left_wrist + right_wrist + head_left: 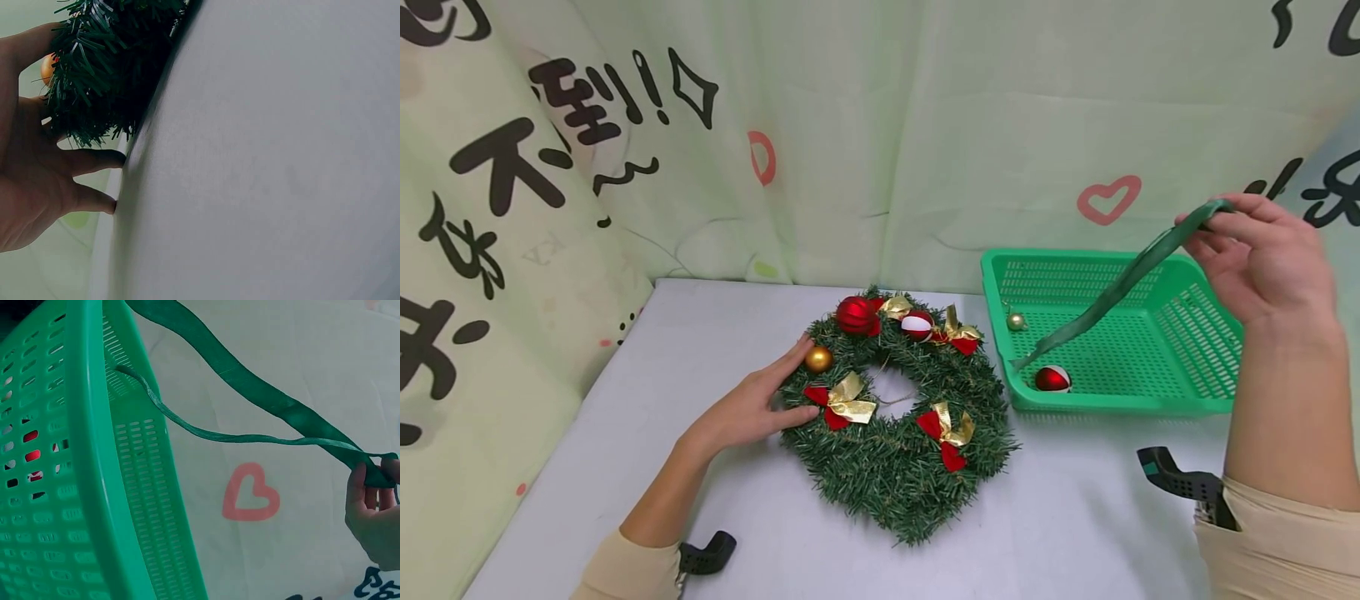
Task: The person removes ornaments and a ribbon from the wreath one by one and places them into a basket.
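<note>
Though outside left-wrist view, ribbon (250,384)

Printed pale-green curtain (925,125) behind a whitish table (805,567)

Printed curtain (880,125), head view: bold black Chinese characters climbing toward the upper right at left. Legible: 不 (502,171), then 到 (583,112), followed by an exclamation mark (647,79) and a four-pointed star outline (693,87). Wavy line (627,173) below these. Character before 不 too stylised to settle; the one lower down, cut by the left edge, unreadable. Right side: black lettering (1333,192), partial, cannot read; fragments along the top edge likewise. Heart outline (1108,200), red-pink, same cloth; narrower red loop further left. Right wrist view: pink heart, dark strokes at bottom edge, illegible.
</note>
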`<state>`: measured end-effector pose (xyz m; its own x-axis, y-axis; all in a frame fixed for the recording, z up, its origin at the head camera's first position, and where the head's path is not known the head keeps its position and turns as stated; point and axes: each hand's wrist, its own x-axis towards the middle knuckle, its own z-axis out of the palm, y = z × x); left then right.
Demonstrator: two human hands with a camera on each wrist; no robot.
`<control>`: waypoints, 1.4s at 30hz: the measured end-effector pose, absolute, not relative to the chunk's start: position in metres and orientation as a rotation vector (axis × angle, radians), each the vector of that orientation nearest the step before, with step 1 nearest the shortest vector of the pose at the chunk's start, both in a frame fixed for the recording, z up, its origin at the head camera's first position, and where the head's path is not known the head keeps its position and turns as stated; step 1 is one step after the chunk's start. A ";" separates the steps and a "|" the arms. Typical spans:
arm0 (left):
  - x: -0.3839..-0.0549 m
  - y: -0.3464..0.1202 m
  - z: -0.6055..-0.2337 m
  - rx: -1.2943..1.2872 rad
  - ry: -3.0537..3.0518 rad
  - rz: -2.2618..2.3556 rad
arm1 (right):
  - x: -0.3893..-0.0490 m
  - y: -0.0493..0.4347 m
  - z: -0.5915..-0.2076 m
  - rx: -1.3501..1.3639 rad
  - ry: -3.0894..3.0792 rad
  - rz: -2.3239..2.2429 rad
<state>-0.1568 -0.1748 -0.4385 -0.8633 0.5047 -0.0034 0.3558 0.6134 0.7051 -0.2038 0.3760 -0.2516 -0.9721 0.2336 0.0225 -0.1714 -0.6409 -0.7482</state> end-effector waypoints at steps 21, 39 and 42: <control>-0.157 -0.174 -0.438 0.714 2.631 1.088 | -0.215 0.391 -0.276 -0.367 -1.368 2.518; -0.157 -0.174 -0.435 0.701 2.635 1.074 | -0.215 0.403 -0.296 -0.540 -1.427 2.464; -0.157 -0.174 -0.435 0.699 2.634 1.075 | -0.214 0.405 -0.297 -0.559 -1.407 2.519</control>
<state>-0.1566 -0.1740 -0.4351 -0.8650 0.5015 -0.0160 0.3472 0.6213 0.7025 -0.2144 0.4045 -0.2971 -0.9078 0.3531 -0.2262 0.0074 -0.5258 -0.8506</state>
